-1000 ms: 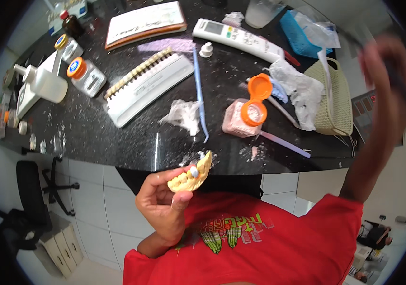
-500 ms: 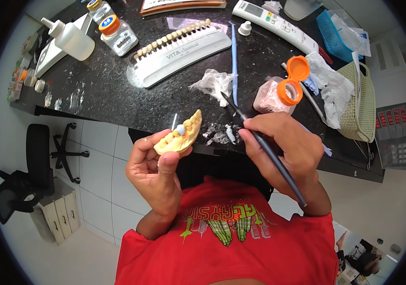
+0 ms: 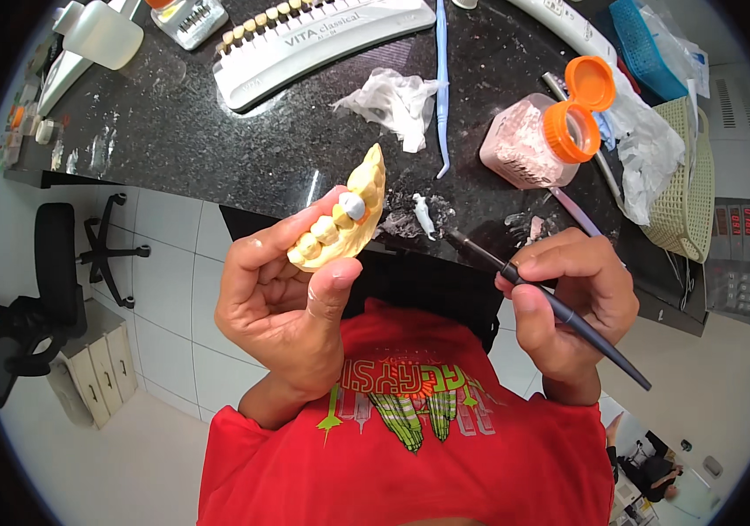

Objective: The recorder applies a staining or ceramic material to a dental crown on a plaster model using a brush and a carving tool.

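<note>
A yellow dental cast is pinched between the thumb and fingers of my left hand, its row of teeth facing up. One tooth on it carries a pale grey crown, with a trace of orange beside it. My right hand grips a slim black brush like a pen; its tip points left, a short way from the cast and not touching it. Just beyond the tip, a small whitish smeared lump lies among grey dust on the dark worktop.
An open jar of pink powder with an orange flip lid stands on the right. Crumpled tissue, a blue instrument and a tooth shade guide lie farther back. A woven basket sits far right, a squeeze bottle far left.
My right hand has drawn the brush back from the tissue, toward me and to the right. The cast has been raised and turned slightly in my left hand. The whole view has shifted.
</note>
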The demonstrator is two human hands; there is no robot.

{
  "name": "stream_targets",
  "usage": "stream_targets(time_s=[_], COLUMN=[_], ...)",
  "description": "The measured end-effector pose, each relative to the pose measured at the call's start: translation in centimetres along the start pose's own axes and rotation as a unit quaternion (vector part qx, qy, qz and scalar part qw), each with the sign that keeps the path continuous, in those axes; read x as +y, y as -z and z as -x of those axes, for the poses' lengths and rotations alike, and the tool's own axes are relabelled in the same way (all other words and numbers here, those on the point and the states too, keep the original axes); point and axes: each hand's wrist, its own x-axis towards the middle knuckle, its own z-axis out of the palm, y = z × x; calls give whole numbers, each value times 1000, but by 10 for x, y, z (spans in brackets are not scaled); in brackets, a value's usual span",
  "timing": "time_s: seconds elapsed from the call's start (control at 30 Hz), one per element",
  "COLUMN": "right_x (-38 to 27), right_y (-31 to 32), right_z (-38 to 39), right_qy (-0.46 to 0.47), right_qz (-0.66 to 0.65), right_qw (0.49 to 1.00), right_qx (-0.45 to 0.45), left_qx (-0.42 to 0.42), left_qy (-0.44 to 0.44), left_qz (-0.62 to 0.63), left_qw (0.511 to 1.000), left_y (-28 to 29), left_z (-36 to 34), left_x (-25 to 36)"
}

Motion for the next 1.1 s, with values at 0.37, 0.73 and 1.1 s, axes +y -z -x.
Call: stream_targets(time_s=[0.37,0.73,1.1], right_x=[4,8,8], right_y=[-2,2,3], right_z=[-7,-1,-5], right_qy=[59,69,73], right_qz=[40,49,46], right_qw=[997,995,994], right_qx=[-37,-55,-69], left_qx=[20,4,-73], left_qy=[-23,-42,-133], left_qz=[-62,-99,-105], left_qw=[998,994,983], left_y=[-6,-3,1], left_z=[6,8,4], left_x=[-2,-4,-12])
